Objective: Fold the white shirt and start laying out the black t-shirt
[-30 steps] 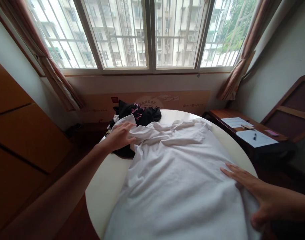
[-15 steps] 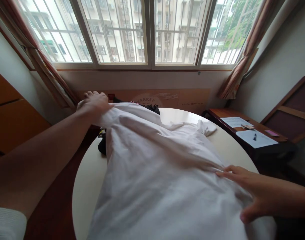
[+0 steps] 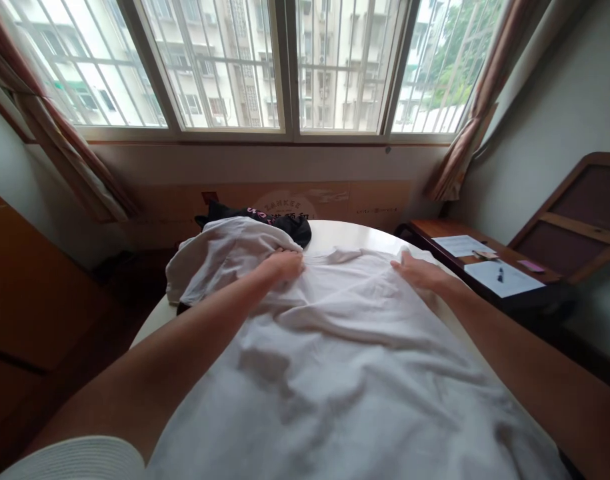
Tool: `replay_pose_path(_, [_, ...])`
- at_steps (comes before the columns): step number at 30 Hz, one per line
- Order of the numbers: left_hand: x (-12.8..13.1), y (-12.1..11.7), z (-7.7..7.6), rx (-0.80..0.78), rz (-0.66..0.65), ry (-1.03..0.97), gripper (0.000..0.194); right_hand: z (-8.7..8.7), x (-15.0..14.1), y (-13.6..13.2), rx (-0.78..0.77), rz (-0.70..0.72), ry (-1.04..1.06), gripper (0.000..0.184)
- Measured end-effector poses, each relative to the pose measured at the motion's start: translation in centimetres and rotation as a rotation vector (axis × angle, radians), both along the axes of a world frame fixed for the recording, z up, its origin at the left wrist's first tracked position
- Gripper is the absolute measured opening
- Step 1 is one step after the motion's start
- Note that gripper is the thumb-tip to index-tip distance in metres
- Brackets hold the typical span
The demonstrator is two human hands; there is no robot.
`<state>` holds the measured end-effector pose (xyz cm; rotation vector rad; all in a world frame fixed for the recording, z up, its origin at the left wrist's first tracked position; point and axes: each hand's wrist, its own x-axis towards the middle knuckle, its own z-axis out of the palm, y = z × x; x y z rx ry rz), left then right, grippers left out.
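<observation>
Near edge: white ribbed sleeve on the person's left arm, at lower left.

Item one: white cotton garment, creased, spread over the round cream table and hanging past its near edge, with a bunched fold at far left.

Item two: left hand, on the garment's far part, fingers curled down into the cloth (a true grip cannot be told from this view).

Item three: right hand, open, palm down, fingers spread on the garment's far right part, well apart from the left.

Far edge of table: black garment with pink print, partly under the white fold.

Right: wooden desk holding papers and a pen; wooden-framed chair back beyond.

Farthest: barred window, curtains either side.
</observation>
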<state>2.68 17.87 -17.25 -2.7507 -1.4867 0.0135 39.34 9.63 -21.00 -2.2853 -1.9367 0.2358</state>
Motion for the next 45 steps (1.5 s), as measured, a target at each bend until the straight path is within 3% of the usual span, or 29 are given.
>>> replay_pose_path(4, [0.8,1.2,-2.1,-0.049,0.051,0.040,0.061,0.1,1.4,-0.8,-0.128,-0.189,-0.063,0.071])
replay_pose_path(8, [2.5,2.3,-3.3,-0.094,0.113,0.019,0.066,1.6,0.4,0.7,-0.115,-0.366,-0.154,0.084])
replay_pose_path(10, [3.2,2.9,-3.8,-0.087,0.137,0.004,0.067,1.8,-1.4,2.1,0.004,-0.262,-0.165,0.081])
replay_pose_path(12, [3.6,3.3,-4.1,-0.065,0.158,-0.015,0.068,1.2,-3.7,3.5,0.104,0.006,-0.121,0.066])
replay_pose_path(14, [3.7,3.6,-4.3,-0.043,0.179,-0.032,0.069,0.0,-5.9,5.1,0.108,0.233,-0.060,0.057])
replay_pose_path(15, [3.8,3.8,-4.4,-0.037,0.192,-0.041,0.069,-0.7,-6.7,5.9,0.077,0.277,-0.037,0.057])
replay_pose_path(20, [4.1,5.4,-5.0,-0.015,0.243,-0.080,0.070,-3.0,-7.8,9.6,0.008,0.231,0.024,0.066])
replay_pose_path(26, [4.1,7.4,-5.6,-0.005,0.261,-0.122,0.071,-3.4,-7.1,12.0,-0.021,0.189,0.027,0.075])
replay_pose_path(29, [4.0,7.7,-5.7,-0.002,0.281,-0.139,0.071,-3.5,-7.3,11.5,-0.005,0.169,0.014,0.078])
replay_pose_path(32, [3.9,7.8,-5.7,0.010,0.297,-0.153,0.071,-3.6,-6.4,9.8,0.008,0.043,0.004,0.079])
replay_pose_path(37, [3.9,7.8,-6.0,0.037,0.297,-0.167,0.071,-3.8,-2.5,5.6,0.013,-0.271,-0.020,0.078])
replay_pose_path(41, [3.9,7.8,-5.9,0.050,0.309,-0.172,0.070,-3.6,0.6,3.1,0.019,-0.430,-0.081,0.071])
replay_pose_path(45, [3.9,7.8,-5.8,0.057,0.309,-0.172,0.071,-2.8,3.2,1.5,-0.101,-0.554,-0.128,0.059])
